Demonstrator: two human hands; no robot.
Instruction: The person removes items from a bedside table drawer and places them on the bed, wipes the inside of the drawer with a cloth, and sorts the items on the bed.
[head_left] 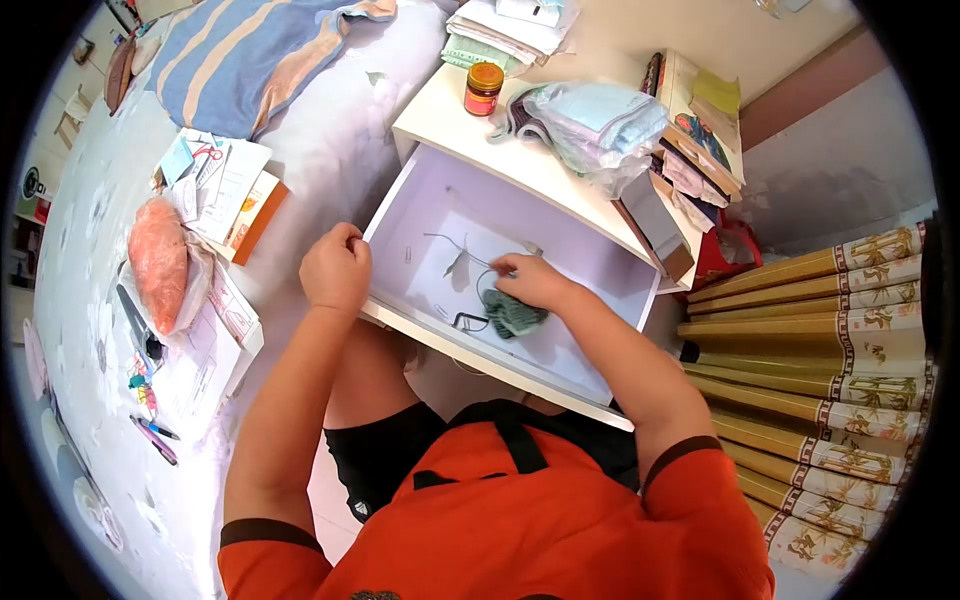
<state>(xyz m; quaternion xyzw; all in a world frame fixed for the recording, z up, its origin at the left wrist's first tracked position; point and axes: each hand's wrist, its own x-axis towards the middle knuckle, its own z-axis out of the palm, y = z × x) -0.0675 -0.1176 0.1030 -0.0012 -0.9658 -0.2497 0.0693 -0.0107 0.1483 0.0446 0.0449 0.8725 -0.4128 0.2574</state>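
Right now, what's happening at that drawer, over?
Right hand on greenish cloth, inside open drawer. Left hand curled at drawer's corner. Bent black object beside cloth.

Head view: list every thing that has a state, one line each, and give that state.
Drawer: pulled open.
Green cloth: bunched up, inside the drawer.
Right hand: in the drawer, touching the green cloth.
Left hand: fingers curled, at the drawer's left side; grip unclear.
Jar: upright, lid on.
Curtain: gathered in folds.
Striped cloth: laid out on the bed, rumpled.
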